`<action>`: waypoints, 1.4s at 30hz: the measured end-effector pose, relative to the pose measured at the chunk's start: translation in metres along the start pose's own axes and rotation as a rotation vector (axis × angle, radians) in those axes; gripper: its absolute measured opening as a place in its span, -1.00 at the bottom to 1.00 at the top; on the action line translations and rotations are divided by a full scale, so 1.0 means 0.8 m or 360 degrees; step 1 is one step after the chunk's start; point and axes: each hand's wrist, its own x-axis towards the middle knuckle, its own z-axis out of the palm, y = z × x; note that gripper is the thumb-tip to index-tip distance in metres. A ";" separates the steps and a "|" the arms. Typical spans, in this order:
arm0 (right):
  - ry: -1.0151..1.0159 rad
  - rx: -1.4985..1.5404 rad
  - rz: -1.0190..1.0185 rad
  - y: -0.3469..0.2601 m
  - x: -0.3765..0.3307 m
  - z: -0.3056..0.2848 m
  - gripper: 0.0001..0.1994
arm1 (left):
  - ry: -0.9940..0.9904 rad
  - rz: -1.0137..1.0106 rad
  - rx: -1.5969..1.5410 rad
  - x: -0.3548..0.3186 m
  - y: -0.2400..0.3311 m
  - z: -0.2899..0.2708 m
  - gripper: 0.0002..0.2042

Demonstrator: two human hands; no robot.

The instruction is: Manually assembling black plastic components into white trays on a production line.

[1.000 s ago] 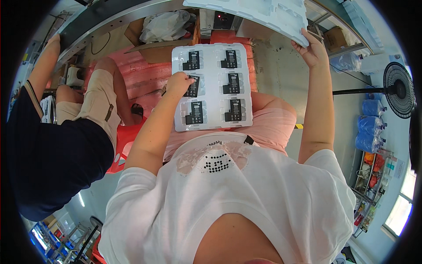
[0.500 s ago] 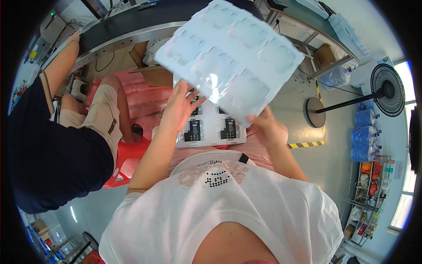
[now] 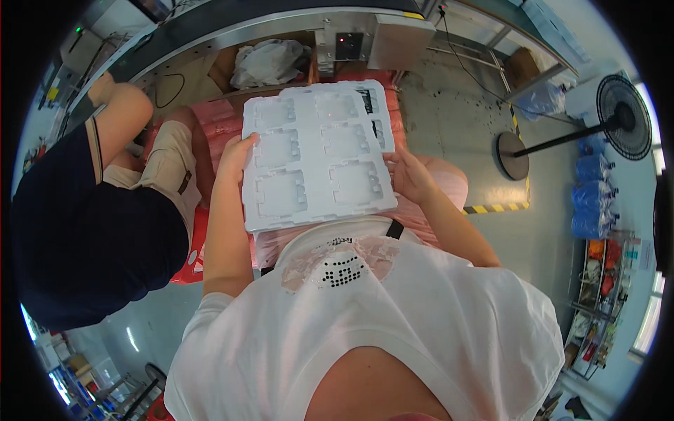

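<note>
A white plastic tray [image 3: 316, 161] with several moulded recesses lies over a second white tray [image 3: 382, 116] on my lap. The upper tray is skewed, so the lower one shows only along its far right side, with black flat parts [image 3: 367, 102] that look like batteries. My left hand [image 3: 235, 158] grips the upper tray's left edge, thumb on top and the other fingers hidden beneath. At the right edge my right hand [image 3: 413, 177] is closed against the trays' side, its fingertips partly hidden by the rim.
On my left sits a person in a dark top [image 3: 98, 224]. Ahead runs a conveyor belt with a metal frame [image 3: 274, 28], a control box [image 3: 400, 42] and a plastic bag [image 3: 270, 63] beneath. A standing fan [image 3: 621, 118] and wrapped water bottles [image 3: 593, 196] are at right.
The empty tray came down from its raised, tilted position onto the tray with black parts, covering most of it. Both hands moved to its sides.
</note>
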 end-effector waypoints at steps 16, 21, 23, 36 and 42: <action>0.1280 -0.2015 -0.0099 -0.028 0.071 -0.070 -0.53 | 0.0527 0.0541 0.1601 0.108 -0.093 0.076 -0.66; 0.0861 -0.1961 0.0185 -0.059 0.057 -0.054 -0.60 | 0.0544 0.0537 0.1431 0.083 -0.076 0.083 -0.69; 0.0855 -0.2173 0.0370 -0.117 0.062 -0.025 -0.64 | 0.0546 0.0663 0.1394 0.090 -0.074 0.079 -0.68; 0.2019 -0.2871 -0.0762 -0.472 0.296 0.125 -0.24 | 0.0310 0.0248 0.1315 0.079 -0.064 0.067 -0.66; 0.1894 -0.2865 -0.1124 -0.460 0.270 0.188 -0.81 | 0.0457 0.0436 0.1239 0.082 -0.062 0.076 -0.56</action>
